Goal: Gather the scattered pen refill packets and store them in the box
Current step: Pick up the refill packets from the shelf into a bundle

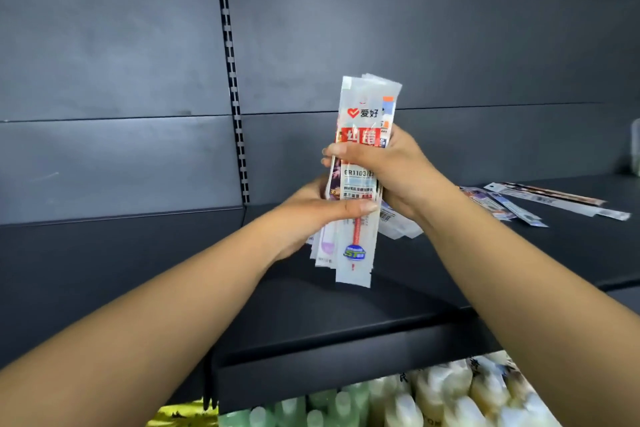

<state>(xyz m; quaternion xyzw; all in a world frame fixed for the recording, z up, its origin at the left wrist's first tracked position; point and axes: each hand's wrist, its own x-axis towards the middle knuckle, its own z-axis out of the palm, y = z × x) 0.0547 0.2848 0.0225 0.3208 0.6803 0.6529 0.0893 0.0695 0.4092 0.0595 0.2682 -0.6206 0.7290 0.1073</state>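
Pen refill packets, a bundle (360, 163), stood upright in both hands above the dark shelf (311, 315), near its middle. Right hand (388, 170) gripped the bundle's upper half, fingers curled round the front. Left hand (311, 218) held the lower half, thumb laid flat across the front packet, fingers behind and hidden. Loose packets (540, 204) lay flat toward the shelf's right end, near its back edge; a few more (398, 224) lay just behind the right wrist. Bottles (398, 402) stood below the shelf's front edge.
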